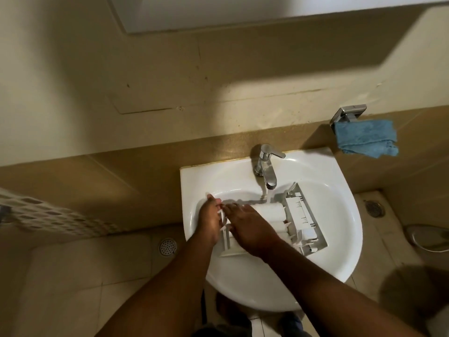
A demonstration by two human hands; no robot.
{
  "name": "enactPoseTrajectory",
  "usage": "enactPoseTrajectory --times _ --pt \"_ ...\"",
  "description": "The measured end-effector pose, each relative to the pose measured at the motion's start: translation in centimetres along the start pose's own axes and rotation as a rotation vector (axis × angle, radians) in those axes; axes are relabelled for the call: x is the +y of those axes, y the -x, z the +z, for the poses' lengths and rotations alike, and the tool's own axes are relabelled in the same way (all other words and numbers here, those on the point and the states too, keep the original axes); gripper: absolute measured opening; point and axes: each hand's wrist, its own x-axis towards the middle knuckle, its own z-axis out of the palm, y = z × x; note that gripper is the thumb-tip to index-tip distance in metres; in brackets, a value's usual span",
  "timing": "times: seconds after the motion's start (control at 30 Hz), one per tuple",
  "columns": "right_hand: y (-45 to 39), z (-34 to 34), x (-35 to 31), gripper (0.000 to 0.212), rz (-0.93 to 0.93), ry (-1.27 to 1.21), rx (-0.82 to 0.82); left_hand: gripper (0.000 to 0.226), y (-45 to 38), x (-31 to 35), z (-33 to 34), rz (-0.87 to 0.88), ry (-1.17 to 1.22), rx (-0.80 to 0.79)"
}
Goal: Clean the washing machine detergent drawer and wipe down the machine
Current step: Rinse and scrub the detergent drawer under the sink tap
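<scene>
Left hand [210, 221] grips drawer [274, 223] at left end, steadying it in sink [340, 239] under tap [266, 166]; right hand [250, 227] presses flat on top, grasp unclear. We judge rinse under way. Cloth [366, 138] waits far right for wipe-down.

Drawer [295, 220] fills basin [340, 229] — tap [266, 166] overhangs.

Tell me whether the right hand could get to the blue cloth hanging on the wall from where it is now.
Probably yes. The right hand rests on the detergent drawer in the sink, and the blue cloth hangs up to its right with only open basin rim and wall between them. The hand would have to leave the drawer first.
</scene>
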Motion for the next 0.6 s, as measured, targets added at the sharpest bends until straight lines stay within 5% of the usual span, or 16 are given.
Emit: enactPoseTrajectory --times 0.1,0.2,0.33,0.37,0.43,0.5,0.6 --pt "2.9 -0.4 1.3 0.06 0.189 0.2 0.013 0.057 -0.2 0.3 0.0 -0.028 -0.015 0.011" --pt "3.3 -0.7 2.7 0.053 0.39 0.09 0.035 0.058 -0.3 0.5 0.3 -0.002 -0.066 0.026" --pt "-0.5 -2.5 4.3 0.027 0.948 -1.026 0.627 0.057 0.1 0.4 1.0 -0.015 -0.085 0.008" --pt "-1.4 -3.1 4.8 0.03 1.044 -1.371 0.692 0.054 0.2 0.4 1.0 -0.001 -0.095 0.02" --pt "-2.9 -3.2 4.4 0.031 0.919 -1.843 0.505 0.042 0.1 0.2 1.0 0.043 -0.114 0.028" --pt "-3.6 -2.7 2.3 0.025 0.661 -1.674 0.369 0.034 0.2 0.0 1.2 0.087 -0.108 0.032" --pt "-1.4 -0.8 -0.6 0.03 0.114 -0.673 0.177 0.028 0.1 0.0 1.7 0.105 -0.092 0.056"
